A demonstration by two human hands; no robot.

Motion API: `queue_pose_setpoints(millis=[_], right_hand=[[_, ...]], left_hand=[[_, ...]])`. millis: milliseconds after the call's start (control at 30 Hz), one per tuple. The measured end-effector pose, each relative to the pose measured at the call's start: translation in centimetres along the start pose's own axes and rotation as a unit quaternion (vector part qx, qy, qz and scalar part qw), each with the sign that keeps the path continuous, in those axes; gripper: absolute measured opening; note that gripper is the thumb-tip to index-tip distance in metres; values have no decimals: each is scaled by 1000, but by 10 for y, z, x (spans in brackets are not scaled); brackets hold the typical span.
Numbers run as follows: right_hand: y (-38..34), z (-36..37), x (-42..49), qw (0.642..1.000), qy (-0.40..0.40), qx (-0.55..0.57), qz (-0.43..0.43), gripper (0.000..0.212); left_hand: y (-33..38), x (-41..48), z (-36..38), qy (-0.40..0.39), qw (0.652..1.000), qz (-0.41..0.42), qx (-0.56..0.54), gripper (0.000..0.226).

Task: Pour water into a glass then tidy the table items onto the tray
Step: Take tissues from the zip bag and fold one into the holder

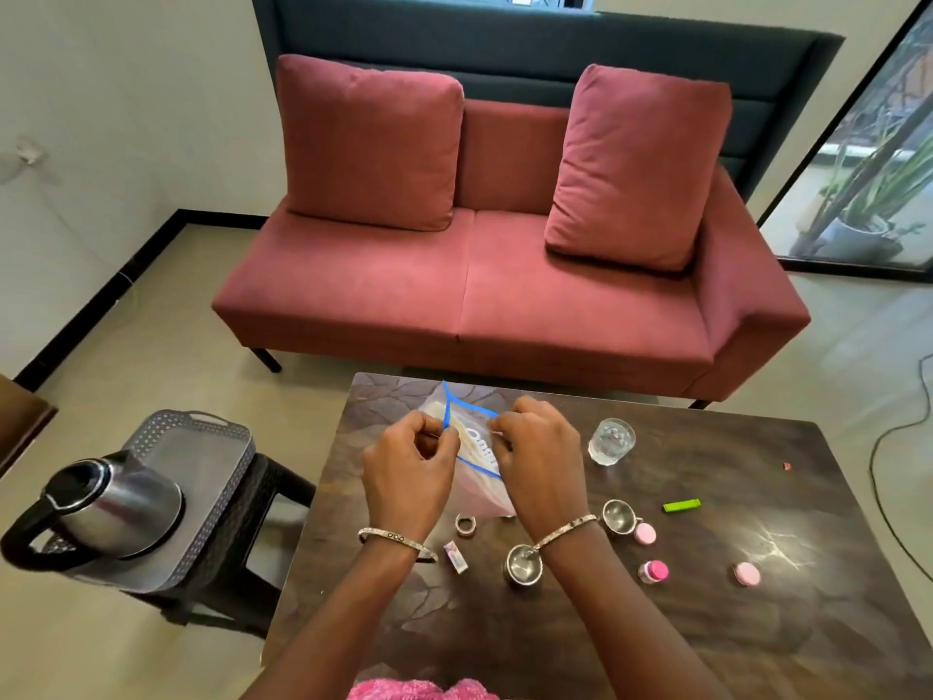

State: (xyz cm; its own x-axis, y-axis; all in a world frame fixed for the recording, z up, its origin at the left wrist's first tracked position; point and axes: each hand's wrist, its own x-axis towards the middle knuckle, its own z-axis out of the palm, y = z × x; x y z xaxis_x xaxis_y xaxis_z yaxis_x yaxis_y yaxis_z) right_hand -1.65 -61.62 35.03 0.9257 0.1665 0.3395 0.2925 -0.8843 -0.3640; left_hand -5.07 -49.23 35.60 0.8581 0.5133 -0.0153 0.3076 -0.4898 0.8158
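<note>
Pink cloth (419,690) shows at the bottom edge, nearest the camera. Beyond it, on the dark bench (656,639), small things lie scattered: a steel cup (523,564) just beside the right wrist, a second steel cup (620,515) at its 2 o'clock, three pink-capped pots at (654,571), (644,534) and (746,573), a small wrapped packet (456,557), a ring of tape (465,524) and a green stick (681,506).

Both hands are closed in a pinch on the mouth of a clear zip bag (479,449) with a blue seal, left hand (411,459) on the left lip, right hand (537,449) on the right, holding it open.

At 2 o'clock from the bag stands the glass (611,441), upright, apparently holding water.

Off the bench at 9 o'clock, a grey tray (212,447) rests on a dark stool (262,497), with a steel kettle (108,507) on it.

Farthest is a red sofa (505,295).
</note>
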Motion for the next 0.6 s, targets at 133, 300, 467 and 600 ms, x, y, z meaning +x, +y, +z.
queue_pose_setpoints(millis=[133,300,467,600], right_hand=[[-17,10,8,995,-93,-38,15,12],[-20,16,21,973,-213,44,78,16],[-19,22,29,952,-268,87,117,17],[-19,25,33,955,-250,77,143,21]], left_hand=[[2,6,-1,-10,1000,19,-6,17],[0,17,-5,-36,999,40,6,14],[-3,24,-8,-47,998,51,9,14],[-5,28,-9,-33,998,52,10,14]])
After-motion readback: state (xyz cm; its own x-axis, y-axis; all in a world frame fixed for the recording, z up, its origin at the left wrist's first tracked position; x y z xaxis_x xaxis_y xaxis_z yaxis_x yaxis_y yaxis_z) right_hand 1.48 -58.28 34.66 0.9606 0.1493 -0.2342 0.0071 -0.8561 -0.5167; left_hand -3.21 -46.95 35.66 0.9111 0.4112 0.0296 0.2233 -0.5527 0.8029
